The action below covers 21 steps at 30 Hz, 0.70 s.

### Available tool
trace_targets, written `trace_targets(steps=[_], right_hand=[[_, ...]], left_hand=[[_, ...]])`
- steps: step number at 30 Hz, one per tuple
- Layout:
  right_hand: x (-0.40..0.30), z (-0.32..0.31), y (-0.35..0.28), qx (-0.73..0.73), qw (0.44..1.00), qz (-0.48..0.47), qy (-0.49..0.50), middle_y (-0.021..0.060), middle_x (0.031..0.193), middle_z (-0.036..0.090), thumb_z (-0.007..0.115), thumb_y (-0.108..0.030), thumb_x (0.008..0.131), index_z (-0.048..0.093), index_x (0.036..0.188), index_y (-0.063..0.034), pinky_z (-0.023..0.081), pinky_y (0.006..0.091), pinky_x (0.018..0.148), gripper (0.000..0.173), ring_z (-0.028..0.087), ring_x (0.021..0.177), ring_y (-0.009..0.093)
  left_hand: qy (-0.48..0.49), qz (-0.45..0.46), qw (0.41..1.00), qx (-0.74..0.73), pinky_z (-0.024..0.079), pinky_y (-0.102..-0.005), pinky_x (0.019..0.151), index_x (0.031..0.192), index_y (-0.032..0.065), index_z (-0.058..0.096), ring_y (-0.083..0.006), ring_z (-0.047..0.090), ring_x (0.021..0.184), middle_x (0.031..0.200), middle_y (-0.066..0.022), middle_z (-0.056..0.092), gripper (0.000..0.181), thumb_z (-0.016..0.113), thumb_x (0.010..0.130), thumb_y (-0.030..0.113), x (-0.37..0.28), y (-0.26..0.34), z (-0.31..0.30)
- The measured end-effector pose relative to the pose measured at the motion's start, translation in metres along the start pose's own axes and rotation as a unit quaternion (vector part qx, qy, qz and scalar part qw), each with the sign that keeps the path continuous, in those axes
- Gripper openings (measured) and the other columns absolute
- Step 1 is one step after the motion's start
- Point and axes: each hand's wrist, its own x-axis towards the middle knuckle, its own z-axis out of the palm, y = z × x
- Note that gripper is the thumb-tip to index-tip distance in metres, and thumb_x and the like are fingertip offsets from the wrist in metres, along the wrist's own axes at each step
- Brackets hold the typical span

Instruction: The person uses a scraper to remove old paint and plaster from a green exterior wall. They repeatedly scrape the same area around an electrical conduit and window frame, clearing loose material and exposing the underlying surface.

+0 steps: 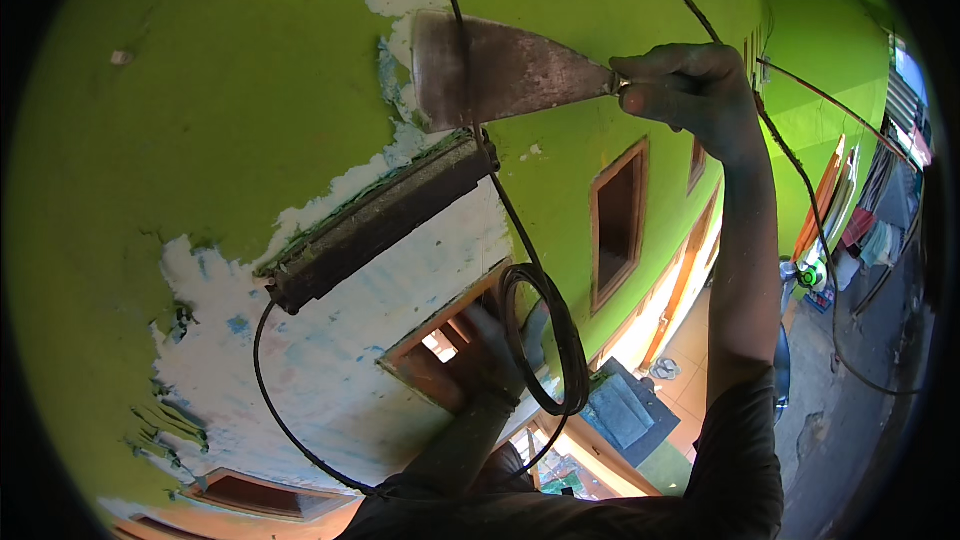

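Observation:
My right hand [682, 94] is raised and shut on the handle of a wide putty knife [510, 75]. Its worn metal blade points left, with its edge over a ragged border between green paint and bare white plaster [405, 135]. A black cable [517, 217] passes in front of the blade. My left hand [484, 356] is lower, in shadow beside a wooden window frame [416, 349]. Dimness and a coil of cable [570, 345] partly hide its fingers, so its grip cannot be made out.
Below the blade, a long dark fixture [382, 221] hangs slanted before the wall with cables at its ends. Another window [619, 225] is farther right. Sandals [665, 369] lie on the tiled floor, and clothes [881, 240] hang at the far right.

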Motion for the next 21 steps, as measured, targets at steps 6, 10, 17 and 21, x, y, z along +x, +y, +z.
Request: trace_targets(steps=[6, 10, 17, 21], right_hand=[[-0.004, 0.000, -0.003, -0.013, 1.000, -0.010, 0.002, 0.0125, 0.093, 0.074, 0.077, 0.007, 0.077, 0.071, 0.103, 0.0041, 0.060, 0.0252, 0.079, 0.027, 0.072, 0.082, 0.016], [-0.006, 0.015, -0.006, -0.001, 1.000, 0.010, 0.017, 0.0102, 0.094, 0.074, 0.077, 0.006, 0.078, 0.072, 0.103, 0.0032, 0.059, 0.0243, 0.077, 0.026, 0.071, 0.084, 0.014], [-0.011, 0.016, -0.004, 0.009, 1.000, -0.015, 0.014, 0.0098, 0.096, 0.074, 0.077, 0.004, 0.079, 0.072, 0.103, 0.0019, 0.059, 0.0246, 0.078, 0.025, 0.071, 0.085, 0.014], [-0.012, -0.003, 0.002, -0.044, 0.998, -0.045, 0.017, 0.0113, 0.096, 0.074, 0.078, 0.003, 0.078, 0.072, 0.104, 0.0019, 0.059, 0.0251, 0.077, 0.026, 0.071, 0.085, 0.015]], left_hand=[[0.030, 0.032, 0.992, -0.114, 0.033, -0.0449, 0.109, 0.147, -0.0048, 0.013, -0.0343, 0.036, 0.132, 0.141, -0.0246, 0.031, 0.092, 0.074, 0.080, 0.011, -0.009, -0.024, 0.020], [0.020, -0.088, 0.957, -0.275, 0.032, -0.0450, 0.110, 0.148, -0.0031, 0.009, -0.0333, 0.031, 0.135, 0.144, -0.0232, 0.026, 0.093, 0.072, 0.081, 0.009, -0.012, -0.020, 0.022], [0.054, -0.072, 0.959, -0.268, 0.029, -0.0448, 0.112, 0.149, -0.0029, 0.007, -0.0342, 0.030, 0.135, 0.146, -0.0243, 0.023, 0.094, 0.071, 0.081, 0.008, -0.009, -0.016, 0.027], [0.042, -0.077, 0.963, -0.254, 0.028, -0.0452, 0.112, 0.148, -0.0044, 0.006, -0.0353, 0.030, 0.136, 0.147, -0.0247, 0.022, 0.096, 0.072, 0.081, 0.008, -0.012, -0.016, 0.025]])
